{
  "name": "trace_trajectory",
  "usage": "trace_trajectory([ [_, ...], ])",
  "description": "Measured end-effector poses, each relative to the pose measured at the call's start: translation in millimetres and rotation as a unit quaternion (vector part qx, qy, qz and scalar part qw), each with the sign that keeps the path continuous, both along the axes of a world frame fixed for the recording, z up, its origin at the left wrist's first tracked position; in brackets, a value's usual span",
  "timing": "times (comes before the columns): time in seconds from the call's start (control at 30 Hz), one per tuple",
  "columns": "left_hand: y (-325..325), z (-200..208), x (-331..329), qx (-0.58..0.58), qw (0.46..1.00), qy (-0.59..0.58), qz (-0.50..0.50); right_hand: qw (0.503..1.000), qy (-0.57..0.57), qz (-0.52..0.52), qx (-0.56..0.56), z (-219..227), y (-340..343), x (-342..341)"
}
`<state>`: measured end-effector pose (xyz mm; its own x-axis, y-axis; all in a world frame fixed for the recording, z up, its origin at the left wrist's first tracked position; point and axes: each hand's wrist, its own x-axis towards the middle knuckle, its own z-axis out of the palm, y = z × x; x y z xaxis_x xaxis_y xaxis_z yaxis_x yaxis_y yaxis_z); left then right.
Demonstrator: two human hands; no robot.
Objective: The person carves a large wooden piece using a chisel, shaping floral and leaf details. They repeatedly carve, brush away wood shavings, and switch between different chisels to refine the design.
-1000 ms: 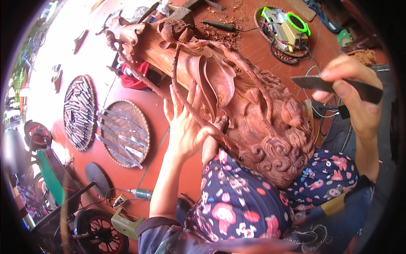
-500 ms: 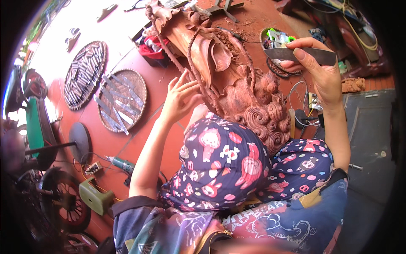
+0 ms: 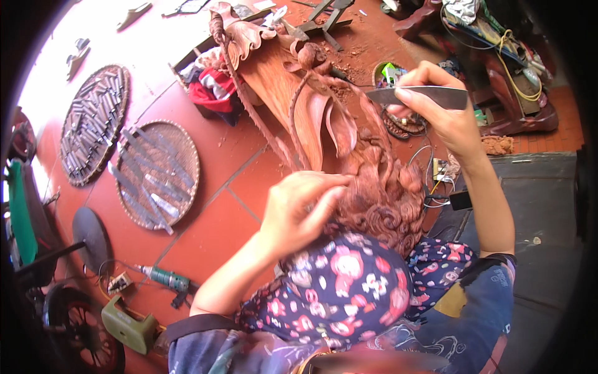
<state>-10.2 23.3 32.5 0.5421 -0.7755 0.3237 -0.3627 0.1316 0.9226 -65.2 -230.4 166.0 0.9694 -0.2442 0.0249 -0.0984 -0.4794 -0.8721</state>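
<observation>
My right hand is raised over the right side of a large carved wooden sculpture, its fingers and thumb closed on a flat grey steel blade that tapers to a point on the left. My left hand is over the near part of the carving, next to its swirled, scroll-like shapes. Its fingers stretch to the right with the thumb apart, and nothing shows in them; whether the fingertips touch the wood, I cannot tell. Patterned dark-blue cloth covers my knees just below the sculpture.
On the red tiled floor at left lie a round woven tray of flat blades and another tray full of metal tools. Closer stand a green power tool and a green stool. Motorbike parts fill the lower left. A small basket sits beyond my right hand.
My left hand has moved right and nearer, from beside the carving to over it, its fingers drawing together. The right hand with the blade has shifted slightly left and nearer. The whole view has shifted.
</observation>
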Motion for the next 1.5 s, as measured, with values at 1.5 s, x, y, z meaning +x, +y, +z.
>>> trace_trajectory([
  [1.5,-88,-34,28,-0.228,0.948,0.216,-0.061,0.962,0.083,0.030,-0.259,-74,13,77],
])
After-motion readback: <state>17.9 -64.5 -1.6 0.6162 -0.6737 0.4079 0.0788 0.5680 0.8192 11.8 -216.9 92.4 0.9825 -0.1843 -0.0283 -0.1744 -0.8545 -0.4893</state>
